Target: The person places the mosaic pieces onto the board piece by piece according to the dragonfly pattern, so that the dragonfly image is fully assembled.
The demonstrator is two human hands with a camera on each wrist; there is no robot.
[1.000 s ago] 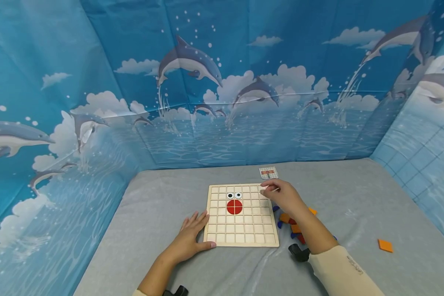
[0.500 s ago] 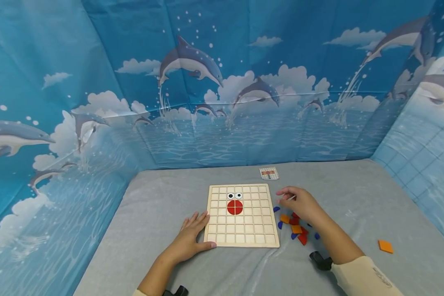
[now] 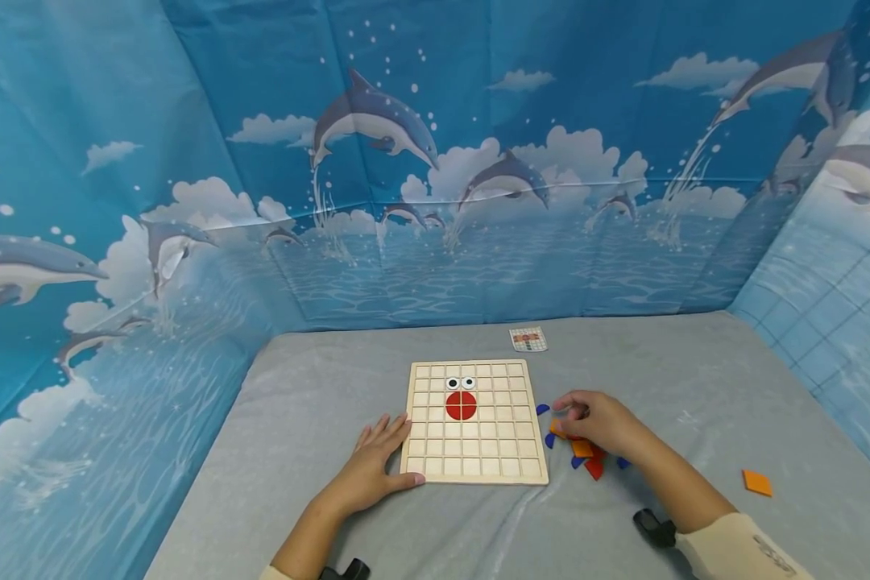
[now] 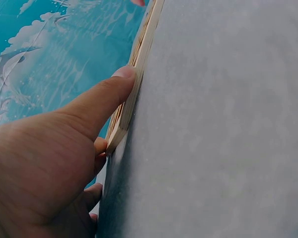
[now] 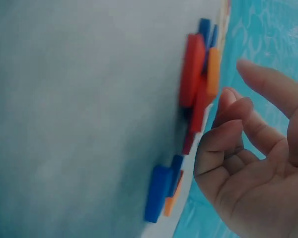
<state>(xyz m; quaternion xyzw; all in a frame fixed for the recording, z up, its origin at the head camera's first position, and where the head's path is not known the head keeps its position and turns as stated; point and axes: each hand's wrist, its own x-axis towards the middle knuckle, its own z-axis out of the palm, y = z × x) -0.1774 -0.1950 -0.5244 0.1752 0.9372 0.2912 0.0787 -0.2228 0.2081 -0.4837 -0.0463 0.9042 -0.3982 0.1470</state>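
Note:
A square wooden grid board (image 3: 503, 452) lies on the grey cloth. Two eye pieces (image 3: 460, 383) and a red circle (image 3: 461, 406) made of quarter pieces sit in its cells. My left hand (image 3: 372, 467) rests at the board's near left corner, fingers along the left side. In the left wrist view its thumb (image 4: 102, 101) presses the near edge. Over the pile of loose pieces hovers my right hand (image 3: 600, 420), thumb and index finger apart; the right wrist view shows nothing between them. Beneath it are red pieces (image 5: 192, 72), an orange square (image 3: 582, 449) and blue half-rounds (image 5: 158, 193).
A small pattern card (image 3: 528, 339) lies behind the board's far right corner. One orange square tile (image 3: 757, 482) is by itself at the far right. A dolphin-printed curtain (image 3: 435, 242) stands behind and along both sides of the grey cloth (image 3: 319, 379).
My right hand has moved from above the board's far right corner, rightward and nearer, down to the loose pieces. The left hand and the pieces on the board have stayed put.

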